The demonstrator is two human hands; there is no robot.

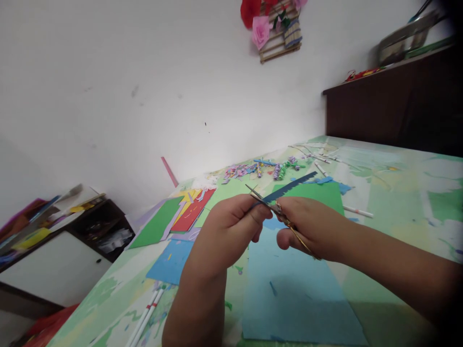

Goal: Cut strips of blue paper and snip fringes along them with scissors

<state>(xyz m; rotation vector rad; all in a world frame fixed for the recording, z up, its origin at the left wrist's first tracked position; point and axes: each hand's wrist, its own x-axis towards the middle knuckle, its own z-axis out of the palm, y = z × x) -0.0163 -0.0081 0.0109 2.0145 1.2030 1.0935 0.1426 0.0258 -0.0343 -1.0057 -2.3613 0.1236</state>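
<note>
My left hand (237,221) pinches a dark blue paper strip (291,187), whose far part sticks out to the right with a fringed lower edge. In my right hand (307,224) is a pair of scissors (294,230) with golden handles. The blades cross close to the left fingertips, against the strip; the exact cut point is partly hidden by the fingers. Below both hands lies a light blue sheet (292,289) with a small blue scrap (273,288) on it. A green sheet (331,196) is behind the right hand.
Coloured sheets, among them a red one (193,210) and a blue one (168,260), lie to the left. Curled paper pieces (277,171) and scraps are at the back. White sticks (144,318) rest front left. A dark cabinet (390,96) stands right, a shelf unit (54,270) left.
</note>
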